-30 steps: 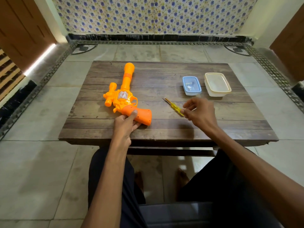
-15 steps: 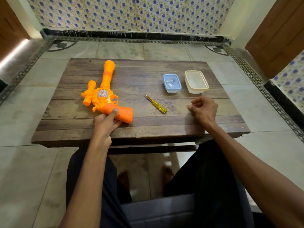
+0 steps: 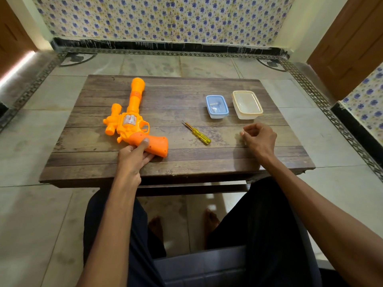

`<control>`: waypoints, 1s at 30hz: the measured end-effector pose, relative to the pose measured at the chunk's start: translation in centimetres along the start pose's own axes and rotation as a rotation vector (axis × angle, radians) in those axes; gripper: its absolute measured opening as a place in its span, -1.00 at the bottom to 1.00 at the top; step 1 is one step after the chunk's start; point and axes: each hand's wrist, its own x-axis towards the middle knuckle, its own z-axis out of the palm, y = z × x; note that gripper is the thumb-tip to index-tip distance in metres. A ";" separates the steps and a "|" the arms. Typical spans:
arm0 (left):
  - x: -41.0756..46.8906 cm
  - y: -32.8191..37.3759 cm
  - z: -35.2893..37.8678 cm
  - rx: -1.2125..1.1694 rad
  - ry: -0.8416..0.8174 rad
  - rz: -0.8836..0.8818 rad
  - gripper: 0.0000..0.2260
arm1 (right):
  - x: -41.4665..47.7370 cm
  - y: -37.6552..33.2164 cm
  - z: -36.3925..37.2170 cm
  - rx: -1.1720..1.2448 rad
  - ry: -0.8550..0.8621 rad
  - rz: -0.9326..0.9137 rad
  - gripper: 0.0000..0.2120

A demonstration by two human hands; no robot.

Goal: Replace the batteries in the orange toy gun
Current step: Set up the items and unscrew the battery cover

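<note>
the orange plastic toy gun (image 3: pixel 132 121) lay on the wooden table (image 3: pixel 207 162), left hand (image 3: pixel 132 160) gripping its handle. right hand (image 3: pixel 259 139) rested loosely curled, apparently empty. yellow-handled screwdriver (image 3: pixel 196 133) lay idle (cover looked unopened), so nearly everything remained.

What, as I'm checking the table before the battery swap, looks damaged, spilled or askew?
Nothing spilled or broken. The toy gun lies flat, gripped by the left hand; the screwdriver lies loose; the blue tub and cream tub stand upright. Only the table's near right corner looks chipped.
</note>
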 end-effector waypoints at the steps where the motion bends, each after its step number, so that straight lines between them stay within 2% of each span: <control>1: 0.0 0.0 0.0 0.001 -0.001 0.000 -0.57 | -0.5 -0.6 -0.1 -0.004 0.039 -0.062 -0.90; 3: 0.2 0.0 0.0 0.000 -0.002 -0.001 -0.56 | -1.8 -2.3 0.1 0.022 0.045 -0.219 -0.92; 6: 0.1 0.1 0.2 -0.013 0.000 -0.016 -0.57 | -4.1 -5.8 1.4 0.100 -0.210 -0.421 -0.85; 8: -0.3 0.3 0.3 -0.024 -0.002 -0.018 -0.60 | -5.4 -8.0 3.1 0.062 -0.400 -0.528 -0.67; 10: -0.4 0.4 0.4 -0.036 0.004 -0.017 -0.66 | -6.4 -9.6 5.4 -0.125 -0.521 -0.644 -0.44; 12: -0.4 0.4 0.3 -0.041 0.019 -0.005 -0.68 | -7.3 -11.1 7.8 -0.217 -0.596 -0.692 -0.29; 14: -0.4 0.3 0.3 -0.046 0.020 -0.008 -0.66 | -7.7 -12.0 9.3 -0.222 -0.646 -0.677 -0.22; 17: -0.3 0.2 0.1 -0.046 0.025 -0.011 -0.67 | -7.7 -12.6 10.2 -0.194 -0.712 -0.648 -0.24; 20: -0.3 0.3 0.4 -0.029 0.049 -0.015 -0.75 | -8.0 -12.8 10.2 -0.131 -0.695 -0.640 -0.32; 25: 0.0 0.4 0.8 -0.028 0.125 0.016 -0.50 | -8.6 -13.7 9.9 -0.126 -0.661 -0.653 -0.45; 30: -0.1 0.7 0.6 -0.041 0.105 -0.001 -0.54 | -8.7 -14.3 9.5 -0.130 -0.667 -0.640 -0.50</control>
